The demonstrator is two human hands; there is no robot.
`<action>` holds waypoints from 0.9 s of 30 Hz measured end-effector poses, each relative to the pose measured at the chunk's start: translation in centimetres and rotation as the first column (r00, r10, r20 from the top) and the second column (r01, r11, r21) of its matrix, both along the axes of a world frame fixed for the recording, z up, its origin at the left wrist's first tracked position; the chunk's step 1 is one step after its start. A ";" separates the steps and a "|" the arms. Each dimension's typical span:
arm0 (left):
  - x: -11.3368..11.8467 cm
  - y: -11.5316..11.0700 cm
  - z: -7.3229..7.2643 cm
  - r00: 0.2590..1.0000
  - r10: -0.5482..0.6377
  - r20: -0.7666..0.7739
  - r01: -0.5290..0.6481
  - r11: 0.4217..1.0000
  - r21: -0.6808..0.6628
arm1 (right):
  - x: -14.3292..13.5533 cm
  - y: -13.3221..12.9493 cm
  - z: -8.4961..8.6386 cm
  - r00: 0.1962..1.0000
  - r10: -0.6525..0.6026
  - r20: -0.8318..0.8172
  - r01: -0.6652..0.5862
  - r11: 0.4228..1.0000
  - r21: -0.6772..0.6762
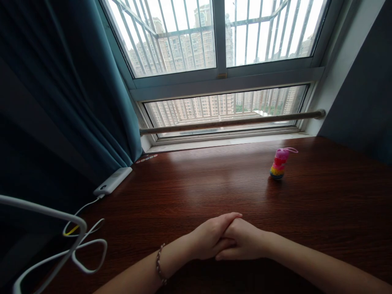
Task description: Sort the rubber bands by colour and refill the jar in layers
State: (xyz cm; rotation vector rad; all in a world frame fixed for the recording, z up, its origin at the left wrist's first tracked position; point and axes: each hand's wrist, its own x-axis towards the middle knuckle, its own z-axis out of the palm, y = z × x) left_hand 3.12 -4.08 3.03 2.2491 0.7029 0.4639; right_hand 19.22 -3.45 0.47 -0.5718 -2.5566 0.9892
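I see both hands resting on the dark wooden tabletop [183,183] at the near middle of the scene, clasped together and holding nothing else. The left hand [211,239] comes in from the near left with its forearm flat on the wood, a braided bracelet [159,263] around the wrist, and its fingers [231,218] laid over the top of the other hand. The right hand [245,243] reaches in from the near right, its forearm also lying along the wood, its palm pressed against the left one and its fingers curled loosely closed. The nearest loose thing is a small rainbow-striped toy [278,164], standing upright on the tabletop well apart from the hands, farther back and to the right; it is banded pink at the top, then red, yellow and blue at the base, with a thin pink loop at its top. At the far left edge lies a white power bank [112,181] with a white cable [88,241] running from it toward the near left. A teal curtain [76,81] hangs on the left, and a barred window [220,36] fills the far side.
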 end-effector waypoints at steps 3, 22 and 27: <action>0.1 0.1 -0.4 0.998 0.040 0.040 -0.041 0.999 0.022 | 0.6 1.1 1.5 0.985 -0.070 0.155 0.042 0.983 0.180; 0.0 0.2 -1.4 0.991 0.132 -0.009 -0.127 0.965 0.230 | 15.9 11.5 6.4 0.431 -0.902 -0.028 0.663 0.296 0.688; -0.1 0.2 -1.7 0.987 0.162 0.004 -0.156 0.948 0.279 | 16.4 11.2 7.7 0.300 -0.954 0.007 0.722 0.232 0.652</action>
